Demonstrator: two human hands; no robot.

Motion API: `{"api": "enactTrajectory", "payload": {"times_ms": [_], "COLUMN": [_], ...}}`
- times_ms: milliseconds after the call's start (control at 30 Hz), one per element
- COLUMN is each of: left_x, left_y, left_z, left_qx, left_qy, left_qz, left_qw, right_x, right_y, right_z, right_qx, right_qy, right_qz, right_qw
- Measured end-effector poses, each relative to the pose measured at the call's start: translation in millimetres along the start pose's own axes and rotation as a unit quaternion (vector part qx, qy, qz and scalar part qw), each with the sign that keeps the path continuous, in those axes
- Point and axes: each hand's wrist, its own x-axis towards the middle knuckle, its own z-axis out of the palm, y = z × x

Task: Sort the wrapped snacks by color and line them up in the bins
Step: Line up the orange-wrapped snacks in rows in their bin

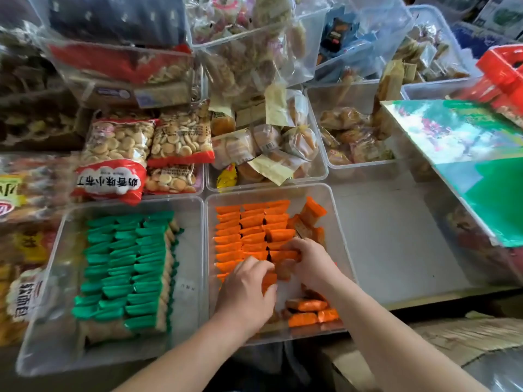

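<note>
Two clear bins stand side by side in front of me. The left bin [192, 278] holds green wrapped snacks [127, 267] lined up in three neat rows. The right bin [338, 227] holds orange wrapped snacks [249, 230] in rows at its far half, with loose orange ones [308, 312] at the near right and a few tipped at the far right [311, 213]. Both hands are inside the orange bin. My left hand [246, 292] grips an orange snack at the near end of the rows. My right hand [308, 264] pinches an orange snack in the third row.
Bags of small round biscuits [121, 154] lie behind the green bin. Clear bins of wrapped pastries [266, 148] and buns [351, 137] stand behind the orange bin. A green and white box [467, 154] leans at the right, red packaging [503, 77] beyond it. Grey tabletop [396, 236] shows right of the orange bin.
</note>
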Motion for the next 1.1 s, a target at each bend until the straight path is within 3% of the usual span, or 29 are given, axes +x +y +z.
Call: {"api": "enactTrajectory", "payload": {"times_ms": [233,333,433,733,1100], "left_x": [-24,-29,-28,-26,-23], "left_y": [15,10,7,5,10], "left_z": [26,43,51,54,53], "left_qx": [-0.016,-0.004,0.015,0.023,0.025], "left_qy": [0.078,0.099,0.112,0.076,0.047], "left_qz": [-0.014,-0.009,0.004,0.012,0.006], "left_qw": [0.997,0.995,0.994,0.997,0.999], "right_x": [-40,-49,-37,-29,-31], "right_y": [-9,-4,6,24,37], "right_z": [-64,-70,-60,-33,-18], "right_qx": [-0.105,-0.134,-0.136,-0.111,-0.247], "right_qy": [-0.052,-0.094,-0.08,-0.099,-0.11], "right_qz": [-0.049,-0.061,-0.065,-0.064,-0.043], "right_qw": [0.992,0.985,0.985,0.987,0.962]}}
